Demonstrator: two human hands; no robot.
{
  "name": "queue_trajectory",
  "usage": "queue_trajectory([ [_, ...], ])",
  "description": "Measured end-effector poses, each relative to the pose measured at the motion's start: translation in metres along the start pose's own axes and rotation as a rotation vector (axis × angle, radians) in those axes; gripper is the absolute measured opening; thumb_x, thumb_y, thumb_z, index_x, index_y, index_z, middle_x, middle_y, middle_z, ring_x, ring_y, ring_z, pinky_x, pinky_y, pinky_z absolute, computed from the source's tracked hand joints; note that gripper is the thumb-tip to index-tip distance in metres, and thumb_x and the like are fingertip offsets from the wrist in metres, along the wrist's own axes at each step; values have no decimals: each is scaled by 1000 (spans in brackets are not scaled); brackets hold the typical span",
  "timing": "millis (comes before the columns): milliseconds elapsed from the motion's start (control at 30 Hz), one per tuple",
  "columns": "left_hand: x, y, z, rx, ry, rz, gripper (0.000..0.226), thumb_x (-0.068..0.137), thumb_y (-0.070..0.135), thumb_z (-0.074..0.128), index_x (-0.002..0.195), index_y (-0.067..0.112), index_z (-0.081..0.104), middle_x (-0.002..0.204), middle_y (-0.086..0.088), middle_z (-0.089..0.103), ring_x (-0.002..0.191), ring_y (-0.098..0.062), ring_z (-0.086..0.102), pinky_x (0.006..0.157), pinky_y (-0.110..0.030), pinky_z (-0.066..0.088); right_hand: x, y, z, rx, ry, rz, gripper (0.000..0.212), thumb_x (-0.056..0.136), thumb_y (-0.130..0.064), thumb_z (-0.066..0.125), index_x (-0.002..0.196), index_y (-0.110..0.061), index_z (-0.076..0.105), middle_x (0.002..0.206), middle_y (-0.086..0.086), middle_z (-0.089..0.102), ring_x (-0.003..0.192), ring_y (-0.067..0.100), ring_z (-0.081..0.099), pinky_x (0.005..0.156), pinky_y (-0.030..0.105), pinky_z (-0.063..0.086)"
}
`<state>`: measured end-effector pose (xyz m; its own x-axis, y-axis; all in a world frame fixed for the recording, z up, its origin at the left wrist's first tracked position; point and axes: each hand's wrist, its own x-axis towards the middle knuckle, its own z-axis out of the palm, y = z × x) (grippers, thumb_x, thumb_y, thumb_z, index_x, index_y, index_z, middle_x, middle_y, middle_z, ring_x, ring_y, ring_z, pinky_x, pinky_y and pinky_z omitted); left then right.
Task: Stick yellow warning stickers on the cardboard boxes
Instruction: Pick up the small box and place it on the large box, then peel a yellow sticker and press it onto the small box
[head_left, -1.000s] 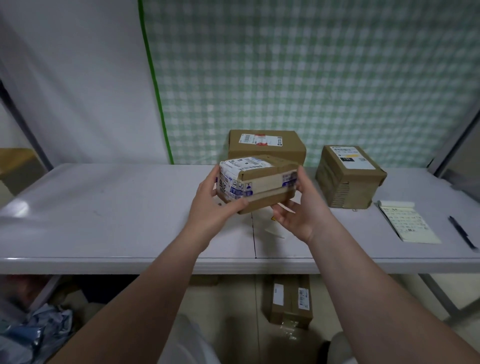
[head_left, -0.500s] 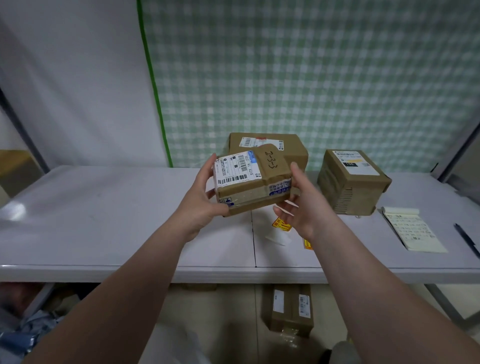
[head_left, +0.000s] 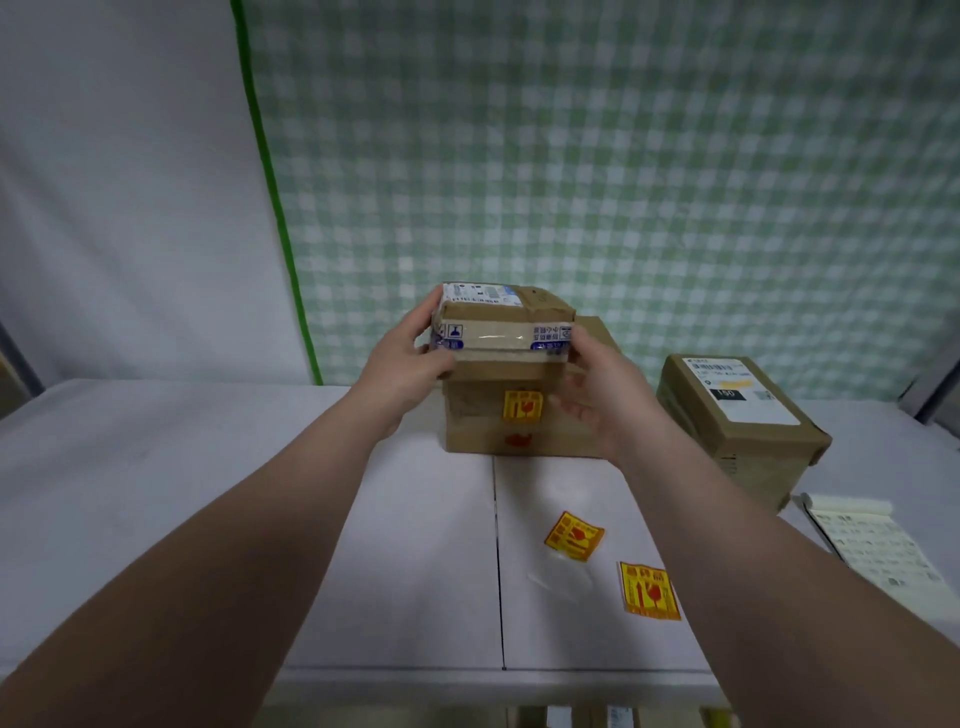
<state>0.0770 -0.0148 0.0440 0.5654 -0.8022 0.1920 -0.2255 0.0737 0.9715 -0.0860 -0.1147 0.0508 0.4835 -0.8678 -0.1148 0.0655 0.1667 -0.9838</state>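
A small taped cardboard box (head_left: 506, 325) with a white shipping label rests on top of a larger cardboard box (head_left: 488, 421) at the back middle of the table. My left hand (head_left: 410, 358) grips its left end and my right hand (head_left: 597, 389) holds its right end. The larger box carries a yellow warning sticker (head_left: 522, 405) on its front face. Two loose yellow warning stickers lie on the table nearer me, one (head_left: 574, 536) in the middle and one (head_left: 649, 591) to its right. A third cardboard box (head_left: 737, 431) stands at the right.
The white table (head_left: 208, 493) has a seam down its middle. A lined notepad (head_left: 878, 551) lies at the right edge. A green checked curtain (head_left: 623, 182) hangs behind the table. More boxes sit on the floor under the table's front edge.
Both hands carried the small box away from me and up onto the larger box at the back. The view tilted, revealing the sticker on the larger box and the loose stickers.
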Motion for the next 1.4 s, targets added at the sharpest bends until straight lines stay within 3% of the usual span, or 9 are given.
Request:
queue_trajectory([
  [167, 34, -22, 7, 190, 111, 93, 66, 89, 4, 49, 140, 42, 32, 120, 10, 50, 108, -15, 57, 90, -30, 50, 42, 12, 8, -34, -35, -7, 39, 90, -41, 54, 126, -26, 56, 122, -8, 60, 107, 10, 56, 73, 28, 55],
  [300, 41, -36, 10, 286, 172, 105, 60, 95, 10, 46, 145, 36, 25, 120, 17, 46, 107, 0, 44, 77, -9, 37, 47, 20, 10, -10, -83, 7, 33, 95, -31, 50, 126, -24, 57, 115, -12, 60, 99, 2, 52, 86, 32, 53],
  [433, 37, -42, 14, 236, 160, 48, 69, 94, 16, 49, 148, 35, 9, 131, 16, 41, 116, -7, 43, 90, -23, 38, 42, 28, 3, -76, -1, -46, 41, 95, -31, 50, 135, -24, 49, 123, -9, 56, 103, 7, 53, 95, 37, 51],
  [533, 21, -43, 21, 218, 286, -28, 77, 88, 18, 58, 148, 30, 11, 146, -2, 29, 127, -20, 40, 103, -38, 40, 30, 39, -11, -239, 183, -131, 22, 91, -25, 55, 109, -16, 65, 93, -5, 62, 85, 12, 58, 79, 31, 53],
  [633, -4, -47, 33, 297, 386, 3, 60, 84, 16, 60, 138, 19, 33, 135, -8, 35, 116, -20, 46, 97, -30, 40, 19, 62, -35, -466, 205, -130, 17, 84, -19, 58, 74, -7, 65, 68, 2, 58, 70, 21, 54, 67, 37, 50],
  [733, -29, -53, 49, 380, 271, -3, 33, 85, 15, 58, 118, 17, 56, 118, -4, 54, 96, -13, 53, 85, -24, 42, 9, 86, -52, -838, 90, -29, 13, 80, -15, 60, 68, -14, 65, 73, 2, 62, 77, 28, 59, 67, 38, 50],
  [900, -71, -68, 77, 442, -173, -77, 16, 85, 14, 56, 91, 23, 69, 90, 6, 63, 75, -12, 58, 58, -13, 45, -4, 112, -64, -1234, 31, 99, 40, 77, -18, 68, 117, -16, 61, 120, 4, 61, 110, 23, 57, 77, 25, 43],
  [1100, -108, -90, 92, 594, -499, -31, 24, 81, 14, 65, 105, 18, 70, 107, 0, 66, 95, -10, 60, 82, -19, 46, -10, 135, -68, -935, 173, 114, 39, 69, -3, 68, 106, -17, 65, 113, 7, 66, 105, 24, 60, 73, 26, 47],
  [1400, -118, -105, 100, 580, -252, 73, 15, 89, 20, 57, 88, 12, 70, 99, -5, 66, 92, -15, 58, 83, -23, 47, -36, 126, -76, -196, 411, 12, 15, 73, -7, 70, 80, -20, 66, 80, 2, 71, 71, 18, 69, 75, 33, 58],
])
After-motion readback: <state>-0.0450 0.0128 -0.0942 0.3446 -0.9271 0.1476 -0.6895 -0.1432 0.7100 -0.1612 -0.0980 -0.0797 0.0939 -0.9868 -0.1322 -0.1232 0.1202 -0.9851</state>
